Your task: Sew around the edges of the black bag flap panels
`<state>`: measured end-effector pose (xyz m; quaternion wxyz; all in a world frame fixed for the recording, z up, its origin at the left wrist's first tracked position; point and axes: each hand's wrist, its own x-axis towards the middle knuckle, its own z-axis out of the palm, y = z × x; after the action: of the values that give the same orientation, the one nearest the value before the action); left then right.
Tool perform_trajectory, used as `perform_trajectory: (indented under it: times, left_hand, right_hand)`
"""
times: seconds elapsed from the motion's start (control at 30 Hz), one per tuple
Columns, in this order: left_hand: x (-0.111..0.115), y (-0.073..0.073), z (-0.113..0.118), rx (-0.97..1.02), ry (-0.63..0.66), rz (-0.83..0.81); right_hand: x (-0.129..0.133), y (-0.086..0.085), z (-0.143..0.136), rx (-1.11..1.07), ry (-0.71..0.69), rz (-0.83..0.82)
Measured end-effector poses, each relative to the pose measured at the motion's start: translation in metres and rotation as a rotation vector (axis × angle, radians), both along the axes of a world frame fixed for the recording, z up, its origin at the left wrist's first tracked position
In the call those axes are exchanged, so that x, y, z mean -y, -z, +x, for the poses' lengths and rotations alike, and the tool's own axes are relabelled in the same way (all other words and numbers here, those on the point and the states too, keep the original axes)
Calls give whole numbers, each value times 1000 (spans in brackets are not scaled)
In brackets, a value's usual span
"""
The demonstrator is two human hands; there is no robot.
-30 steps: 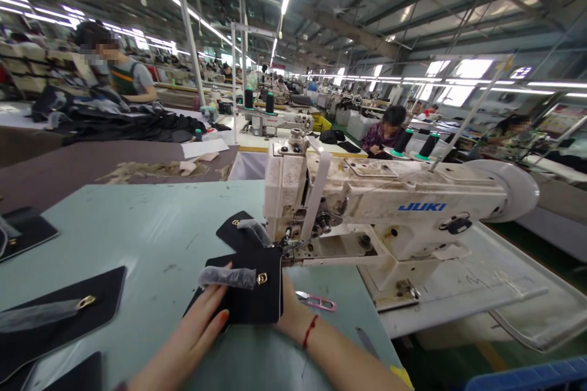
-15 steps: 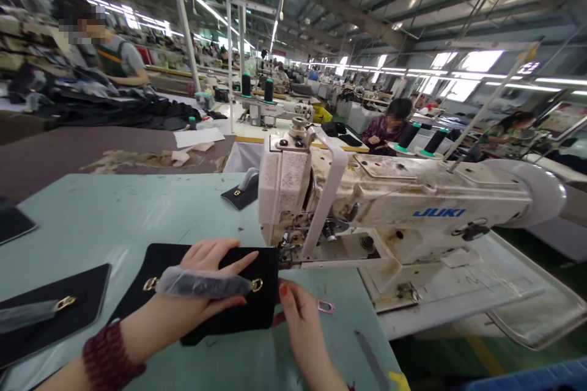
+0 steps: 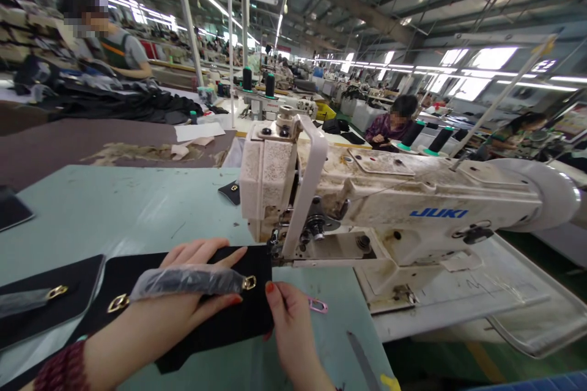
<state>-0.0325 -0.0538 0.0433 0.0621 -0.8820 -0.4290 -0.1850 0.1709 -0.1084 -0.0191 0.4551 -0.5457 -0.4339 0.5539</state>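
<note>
A black panel [image 3: 243,319] lies on the green table under the sewing machine's needle end [image 3: 275,245]. It carries a plastic-wrapped strap handle [image 3: 188,281] between gold buckles. My left hand [image 3: 191,310] passes beneath that handle, its spread fingers resting flat on the panel. At the panel's right edge, my right hand [image 3: 290,321] has thumb and fingers closed on the border; the fingers underneath are mostly hidden. The white sewing machine [image 3: 270,177] stands just beyond both hands.
Another black panel with a handle [image 3: 59,311] lies at the left. A small black piece [image 3: 229,193] sits behind the machine head. Right of my right hand are a pink clip-like piece [image 3: 318,305] and a dark blade-like strip [image 3: 362,357]. Other people work farther back.
The panel's left part and its handle have shifted left and toward me, with my left hand on them. My right thumb has moved left onto the panel's edge. The view has shifted slightly.
</note>
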Motion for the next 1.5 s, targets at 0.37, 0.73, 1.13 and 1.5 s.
perform_trajectory:
  times: [0.37,0.73,1.13,1.5]
  left_hand:
    - [-7,-8,4,21,8,-33]
    - [-18,-8,7,12,-20,-19]
    - [-28,-11,8,-1,-34,-112]
    - [-34,-10,15,0,17,-191]
  right_hand:
    - [-3,8,-3,19,60,83]
    - [-16,8,-6,-7,114,90]
    - [-24,-4,-7,88,93,58]
    - [-20,5,-5,9,26,-7]
